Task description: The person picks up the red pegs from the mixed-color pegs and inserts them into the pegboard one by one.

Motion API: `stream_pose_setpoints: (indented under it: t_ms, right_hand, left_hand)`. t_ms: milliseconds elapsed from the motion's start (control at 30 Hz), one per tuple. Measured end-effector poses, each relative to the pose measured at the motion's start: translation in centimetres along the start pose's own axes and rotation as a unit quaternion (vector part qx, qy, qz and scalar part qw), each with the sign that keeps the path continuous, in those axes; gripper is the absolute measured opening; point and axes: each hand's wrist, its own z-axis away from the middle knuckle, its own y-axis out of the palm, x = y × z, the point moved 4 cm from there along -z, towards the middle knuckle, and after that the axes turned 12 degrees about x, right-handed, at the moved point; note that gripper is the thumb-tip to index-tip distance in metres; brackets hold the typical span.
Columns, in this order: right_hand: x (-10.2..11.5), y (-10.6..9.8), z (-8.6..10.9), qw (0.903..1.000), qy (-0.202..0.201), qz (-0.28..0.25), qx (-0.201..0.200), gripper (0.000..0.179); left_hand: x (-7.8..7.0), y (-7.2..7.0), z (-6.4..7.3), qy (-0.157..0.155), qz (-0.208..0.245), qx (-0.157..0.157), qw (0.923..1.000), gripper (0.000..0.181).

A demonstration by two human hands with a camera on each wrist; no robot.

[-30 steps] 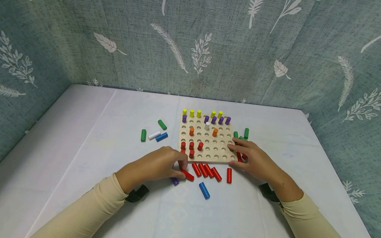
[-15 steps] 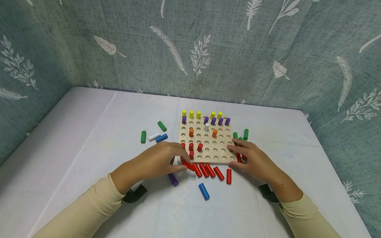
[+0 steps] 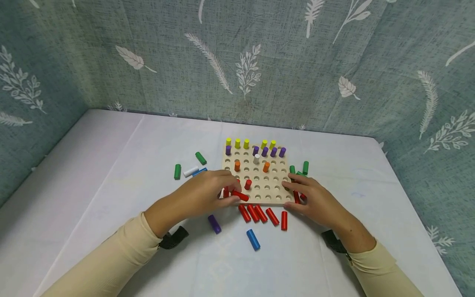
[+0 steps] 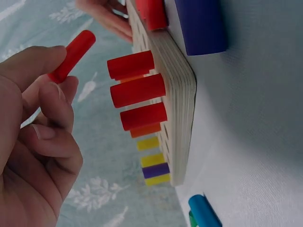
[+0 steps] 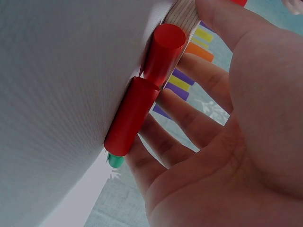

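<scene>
Between the thumb and fingers of my left hand (image 3: 208, 192) is a red peg (image 3: 240, 195), tilted and held above the near-left part of a wooden pegboard (image 3: 271, 203). In the left wrist view this peg (image 4: 73, 56) is apart from several upright red pegs (image 4: 138, 91) in the board. My right hand (image 3: 313, 199) rests at the board's right edge, its thumb by the near corner and its fingers spread over the side. Red pegs (image 5: 128, 120) lie beside those fingers. Yellow, purple, orange and white pegs stand in the board; my left hand hides some red ones.
Several loose red pegs (image 3: 261, 213) lie along the board's near edge. Closer are a blue peg (image 3: 253, 239) and a purple peg (image 3: 214, 224). Left of the board lie green pegs (image 3: 177, 171), a white peg (image 3: 191, 171) and another blue one. More green pegs (image 3: 305, 167) lie right.
My left hand has lifted the red peg from the table at the board's near edge and carried it up over the board. My right hand has stayed in place.
</scene>
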Motion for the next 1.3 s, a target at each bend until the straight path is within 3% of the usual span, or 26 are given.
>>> stream_pose_setpoints:
  t_ms: [333,733,1033,1300]
  right_hand:
    - [0.1,0.0,0.0,1.0000,0.008,-0.003,0.004,0.066]
    - [0.0,0.0,0.0,1.0000,0.007,-0.002,0.005,0.066]
    - [0.1,0.0,0.0,0.9998,0.016,-0.003,0.008,0.066]
    - [0.1,0.1,0.0,0.9998,0.017,0.000,0.006,0.066]
  left_hand:
    - [0.1,0.3,-1.3,-0.009,-0.036,-0.012,0.9992,0.014]
    - [-0.1,1.0,-2.4,-0.013,-0.030,-0.002,0.9995,0.015]
    - [-0.1,1.4,-2.7,-0.033,-0.057,0.013,0.9978,0.017]
    - [-0.2,1.6,-2.8,-0.022,-0.085,0.002,0.9962,0.016]
